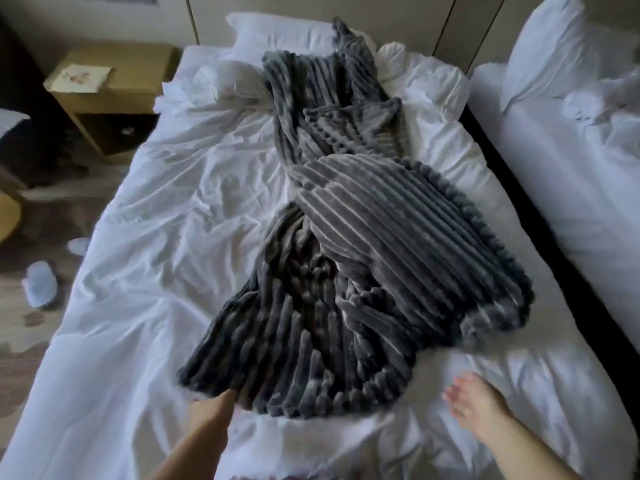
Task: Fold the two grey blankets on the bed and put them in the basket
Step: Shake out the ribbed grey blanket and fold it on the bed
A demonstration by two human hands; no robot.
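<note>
A grey ribbed blanket (332, 306) lies crumpled lengthwise down the middle of the white bed (145, 237). Grey ribbed fabric (322, 98) continues toward the pillows; I cannot tell whether it is a second blanket. My left hand (211, 414) reaches to the blanket's near edge, its fingertips hidden under the fabric, so its grip is unclear. My right hand (474, 403) hovers over the sheet to the right of the blanket, fingers straight, holding nothing. No basket is in view.
White pillows (277, 32) sit at the head of the bed. A wooden nightstand (110, 95) stands at the left, with white slippers (40, 282) on the patterned carpet. A second white bed (581, 188) lies to the right across a dark gap.
</note>
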